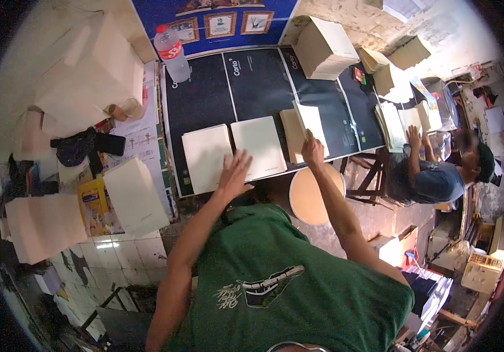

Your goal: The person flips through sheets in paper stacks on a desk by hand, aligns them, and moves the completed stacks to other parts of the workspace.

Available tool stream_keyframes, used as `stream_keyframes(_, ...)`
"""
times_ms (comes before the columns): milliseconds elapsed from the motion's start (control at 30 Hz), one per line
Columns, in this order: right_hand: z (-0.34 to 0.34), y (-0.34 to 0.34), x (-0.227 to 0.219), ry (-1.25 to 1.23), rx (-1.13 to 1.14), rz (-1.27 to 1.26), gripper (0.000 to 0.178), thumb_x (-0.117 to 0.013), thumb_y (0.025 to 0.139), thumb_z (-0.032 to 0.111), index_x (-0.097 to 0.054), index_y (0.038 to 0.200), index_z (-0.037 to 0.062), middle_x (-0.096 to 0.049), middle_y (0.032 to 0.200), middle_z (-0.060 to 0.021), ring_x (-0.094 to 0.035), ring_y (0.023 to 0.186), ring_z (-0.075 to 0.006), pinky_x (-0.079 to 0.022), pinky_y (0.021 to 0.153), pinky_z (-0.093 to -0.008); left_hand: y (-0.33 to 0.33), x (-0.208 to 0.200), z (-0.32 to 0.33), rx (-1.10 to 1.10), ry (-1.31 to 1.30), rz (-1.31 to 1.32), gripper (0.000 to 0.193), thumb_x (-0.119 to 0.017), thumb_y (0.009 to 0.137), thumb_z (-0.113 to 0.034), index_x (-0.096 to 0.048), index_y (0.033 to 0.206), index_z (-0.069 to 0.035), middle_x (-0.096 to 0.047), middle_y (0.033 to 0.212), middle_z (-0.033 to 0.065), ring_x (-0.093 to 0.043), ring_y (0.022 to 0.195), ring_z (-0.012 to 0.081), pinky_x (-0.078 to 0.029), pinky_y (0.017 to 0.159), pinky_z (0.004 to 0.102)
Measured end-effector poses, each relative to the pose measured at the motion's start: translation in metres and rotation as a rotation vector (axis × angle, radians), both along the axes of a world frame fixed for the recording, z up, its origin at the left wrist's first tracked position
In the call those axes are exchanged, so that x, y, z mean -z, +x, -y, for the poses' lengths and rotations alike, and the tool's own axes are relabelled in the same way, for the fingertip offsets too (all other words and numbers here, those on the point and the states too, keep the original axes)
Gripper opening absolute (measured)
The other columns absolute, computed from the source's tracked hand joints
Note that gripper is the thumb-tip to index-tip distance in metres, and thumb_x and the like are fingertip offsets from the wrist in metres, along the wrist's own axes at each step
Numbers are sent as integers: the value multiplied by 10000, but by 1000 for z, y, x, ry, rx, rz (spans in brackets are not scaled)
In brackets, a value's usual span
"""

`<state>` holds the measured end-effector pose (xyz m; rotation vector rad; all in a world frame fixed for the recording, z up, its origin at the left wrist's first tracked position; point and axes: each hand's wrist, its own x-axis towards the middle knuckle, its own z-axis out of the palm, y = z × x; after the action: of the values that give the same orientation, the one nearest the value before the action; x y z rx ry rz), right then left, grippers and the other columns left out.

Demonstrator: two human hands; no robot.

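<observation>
Two cream paper stacks lie side by side on the black-topped table: a left stack (204,149) and a middle stack (260,141). My left hand (235,172) is at their near edges, its fingers spread and slightly blurred, holding nothing. Farther right, my right hand (313,148) pinches the near end of a cream paper sheet (309,120). That sheet sits askew over a third, narrower stack (290,135). Whether it is one sheet or a thin folded bundle, I cannot tell.
A clear bottle (172,54) with a red cap stands at the back left. A tall paper pile (325,50) rises at the back. Below the table edge is a round stool (316,196). A co-worker (436,179) handles papers at the right end. More paper (134,196) lies left.
</observation>
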<state>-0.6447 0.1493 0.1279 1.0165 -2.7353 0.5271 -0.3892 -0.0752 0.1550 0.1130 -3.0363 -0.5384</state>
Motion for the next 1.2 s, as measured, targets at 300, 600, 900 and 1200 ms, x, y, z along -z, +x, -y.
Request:
stream_keyframes(300, 79, 144, -28, 151, -238, 437, 544, -568, 891, 166, -471, 1412, 43, -681, 1075, -218, -673, 871, -407, -542, 713, -508, 12, 37, -6, 252, 31, -186, 244, -681, 851, -267, -708, 1056, -138, -662, 1128, 4, -569, 1190, 208, -430, 1043, 468)
stream_keyframes(600, 12, 138, -28, -72, -509, 265, 562, -560, 886, 195, -492, 1424, 45, -541, 1407, -179, -517, 1286, -352, -385, 1067, -481, 19, -5, 8, 138, 427, -66, 548, -764, 802, -327, -608, 1249, -50, -612, 1283, 142, -532, 1268, 332, -466, 1013, 446)
stream_keyframes(900, 99, 147, -116, -261, -567, 202, 649, -607, 717, -61, -561, 1353, 63, -623, 1296, -179, -638, 1131, -338, -491, 997, -429, 161, 58, 80, 12, -400, 152, 867, -771, 784, -433, -392, 1481, -85, -341, 1553, 149, -253, 1481, 262, -86, 1209, 573)
stream_keyframes(1200, 143, 205, -70, -117, -905, 197, 689, -776, 744, 221, -543, 1384, 117, -674, 1179, -147, -682, 958, -305, -545, 816, -431, 136, -64, 77, -177, 134, -333, 213, -710, 862, -244, -700, 982, -68, -703, 1058, 100, -666, 1041, 264, -527, 949, 419)
